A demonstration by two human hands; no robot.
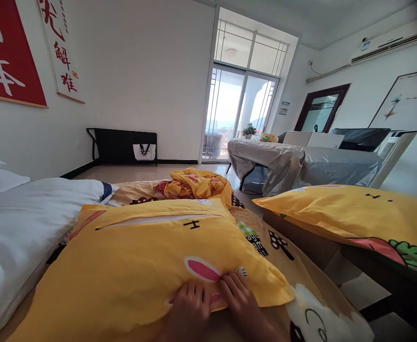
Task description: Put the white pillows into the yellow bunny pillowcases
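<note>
A yellow pillow [133, 266] in a rabbit-print case lies in front of me on a patterned bedspread [283, 266]. Along its far side, a slit in the case shows a strip of white inside. My left hand [193, 304] has its fingers curled over the pillow's near edge, by a pink rabbit ear. Close beside it, to the right, my right hand [237, 294] grips the same edge. Both thumbs are hidden. Beyond the pillow sits a crumpled heap of yellow fabric [199, 184].
White pillows [40, 213] lie along the left. Another yellow pillow [365, 209] rests at the right, past the bed's edge. Farther back stand a plastic-covered table [265, 149], a black folded frame [119, 145] with a white bag [144, 152], and a glass door [240, 114].
</note>
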